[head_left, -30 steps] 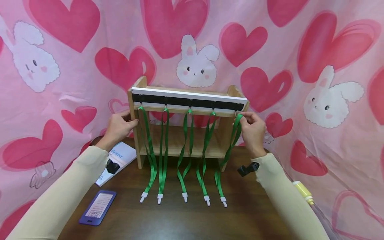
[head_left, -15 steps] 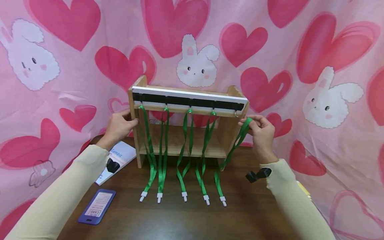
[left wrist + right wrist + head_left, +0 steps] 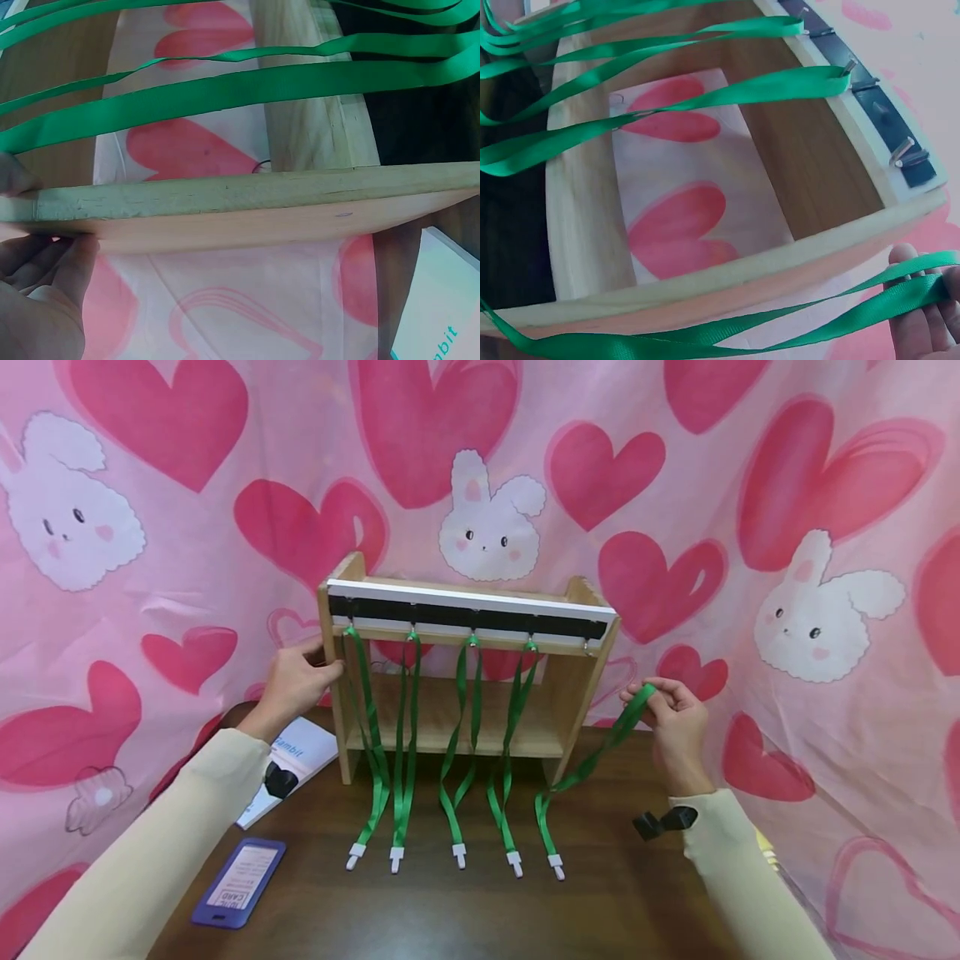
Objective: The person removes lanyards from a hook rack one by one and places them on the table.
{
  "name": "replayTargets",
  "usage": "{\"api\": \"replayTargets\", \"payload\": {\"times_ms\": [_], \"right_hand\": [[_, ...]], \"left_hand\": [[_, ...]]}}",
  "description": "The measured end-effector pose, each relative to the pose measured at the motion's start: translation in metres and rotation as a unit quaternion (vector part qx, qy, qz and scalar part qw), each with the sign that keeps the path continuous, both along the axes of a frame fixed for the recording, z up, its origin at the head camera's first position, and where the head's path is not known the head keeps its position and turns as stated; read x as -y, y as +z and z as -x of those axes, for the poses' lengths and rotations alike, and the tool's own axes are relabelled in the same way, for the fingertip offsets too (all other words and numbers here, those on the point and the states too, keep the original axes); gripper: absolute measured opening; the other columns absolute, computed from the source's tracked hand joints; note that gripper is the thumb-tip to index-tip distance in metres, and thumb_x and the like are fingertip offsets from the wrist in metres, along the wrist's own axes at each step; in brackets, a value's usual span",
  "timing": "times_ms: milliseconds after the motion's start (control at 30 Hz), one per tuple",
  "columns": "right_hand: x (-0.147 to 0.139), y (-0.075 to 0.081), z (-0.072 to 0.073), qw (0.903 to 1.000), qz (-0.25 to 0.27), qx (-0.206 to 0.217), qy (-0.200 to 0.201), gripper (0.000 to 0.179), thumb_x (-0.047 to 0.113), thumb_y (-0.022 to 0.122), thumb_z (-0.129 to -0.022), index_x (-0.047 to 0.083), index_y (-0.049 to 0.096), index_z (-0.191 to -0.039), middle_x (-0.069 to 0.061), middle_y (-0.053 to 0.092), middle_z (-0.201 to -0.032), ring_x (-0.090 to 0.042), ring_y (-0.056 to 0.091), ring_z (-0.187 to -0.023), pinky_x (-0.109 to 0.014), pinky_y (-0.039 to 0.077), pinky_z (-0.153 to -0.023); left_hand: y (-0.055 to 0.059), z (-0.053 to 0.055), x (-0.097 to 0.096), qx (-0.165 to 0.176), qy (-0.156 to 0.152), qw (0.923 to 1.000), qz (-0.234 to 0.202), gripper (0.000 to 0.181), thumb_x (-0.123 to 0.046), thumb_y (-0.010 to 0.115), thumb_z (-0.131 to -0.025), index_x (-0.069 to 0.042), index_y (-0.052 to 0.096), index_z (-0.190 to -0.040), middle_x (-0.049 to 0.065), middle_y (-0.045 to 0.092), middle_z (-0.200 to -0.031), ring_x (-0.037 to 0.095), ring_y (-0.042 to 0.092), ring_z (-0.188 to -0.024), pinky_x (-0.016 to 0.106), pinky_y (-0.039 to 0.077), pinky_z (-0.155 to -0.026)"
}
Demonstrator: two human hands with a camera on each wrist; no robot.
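My left hand (image 3: 292, 681) grips the left side panel of a wooden rack (image 3: 588, 693), thumb in front and fingers behind. Along the rack's top runs a black hook strip (image 3: 442, 615), from which several green lanyards (image 3: 187, 97) hang, their white clips lying on the table. To the right of the rack, my right hand (image 3: 678, 727) pinches the loop end of another green lanyard (image 3: 611, 743). This one slants down to its white clip (image 3: 556, 866) on the table. The rightmost hook (image 3: 904, 154) carries no lanyard.
A blue card holder (image 3: 238, 885) lies at the table's front left, with a white book (image 3: 311, 752) behind it, beside the rack. Part of a yellow object (image 3: 765, 845) shows past the right sleeve. Pink cloth (image 3: 570, 543) printed with hearts and rabbits surrounds the table.
My right hand has moved right and down from the rightmost hook, drawing the lanyard's loop away from it. The left hand has stayed on the side panel.
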State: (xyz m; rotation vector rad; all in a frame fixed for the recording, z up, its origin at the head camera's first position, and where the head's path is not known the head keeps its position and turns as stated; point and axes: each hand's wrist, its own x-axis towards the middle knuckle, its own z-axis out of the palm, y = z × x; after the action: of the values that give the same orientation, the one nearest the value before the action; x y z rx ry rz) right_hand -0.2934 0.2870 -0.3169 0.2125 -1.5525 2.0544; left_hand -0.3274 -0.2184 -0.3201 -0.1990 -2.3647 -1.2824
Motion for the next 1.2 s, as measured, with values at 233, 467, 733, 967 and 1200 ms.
{"api": "replayTargets", "payload": {"times_ms": [233, 467, 733, 967, 1200], "right_hand": [[-0.012, -0.013, -0.014, 0.9985, -0.055, 0.002, 0.002, 0.016, 0.01, 0.067, -0.096, -0.003, 0.067, -0.105, -0.004, 0.079, -0.089, -0.016, 0.078, -0.078, -0.027, 0.063, -0.079], [-0.015, -0.036, -0.025, 0.9965, -0.069, 0.024, -0.04, 0.007, 0.0, 0.063, -0.096, -0.003, 0.068, -0.098, -0.002, 0.079, -0.081, -0.015, 0.078, -0.071, -0.022, 0.063, -0.077], [-0.003, -0.064, -0.033, 0.9837, -0.163, 0.072, 0.022, 0.01, 0.003, 0.059, -0.099, -0.002, 0.067, -0.102, 0.002, 0.08, -0.085, -0.012, 0.079, -0.079, -0.021, 0.063, -0.077], [0.022, -0.086, -0.038, 0.9787, -0.163, 0.096, 0.08, 0.008, 0.005, 0.059, -0.1, 0.003, 0.067, -0.102, 0.004, 0.079, -0.086, -0.015, 0.079, -0.082, -0.025, 0.064, -0.078], [0.034, -0.127, -0.02, 0.9787, -0.064, 0.174, 0.088, 0.018, 0.001, 0.056, -0.099, -0.01, 0.06, -0.111, 0.0, 0.08, -0.088, -0.017, 0.079, -0.085, -0.031, 0.065, -0.078]], "left_hand": [[0.0, 0.001, -0.003, 0.015, -0.008, 0.9998, 0.006, 0.047, -0.026, 0.065, -0.096, -0.009, 0.062, -0.14, 0.023, 0.07, -0.124, 0.036, 0.069, -0.104, 0.053, 0.059, -0.092], [-0.001, 0.011, -0.012, 0.016, -0.025, 0.9995, 0.012, 0.05, -0.025, 0.064, -0.096, -0.01, 0.058, -0.144, 0.022, 0.068, -0.129, 0.037, 0.069, -0.106, 0.053, 0.059, -0.091], [-0.003, 0.008, -0.004, 0.016, -0.017, 0.9997, 0.004, 0.048, -0.024, 0.064, -0.095, -0.009, 0.062, -0.14, 0.02, 0.072, -0.12, 0.022, 0.066, -0.089, 0.016, 0.059, -0.07], [0.0, 0.002, 0.001, 0.014, 0.001, 0.9999, 0.008, 0.049, -0.027, 0.065, -0.095, -0.011, 0.061, -0.141, 0.02, 0.072, -0.123, 0.026, 0.068, -0.1, 0.032, 0.064, -0.084], [-0.002, 0.0, 0.0, 0.012, -0.002, 0.9999, 0.005, 0.047, -0.027, 0.065, -0.096, -0.008, 0.063, -0.138, 0.023, 0.071, -0.123, 0.033, 0.068, -0.106, 0.049, 0.059, -0.093]]}}
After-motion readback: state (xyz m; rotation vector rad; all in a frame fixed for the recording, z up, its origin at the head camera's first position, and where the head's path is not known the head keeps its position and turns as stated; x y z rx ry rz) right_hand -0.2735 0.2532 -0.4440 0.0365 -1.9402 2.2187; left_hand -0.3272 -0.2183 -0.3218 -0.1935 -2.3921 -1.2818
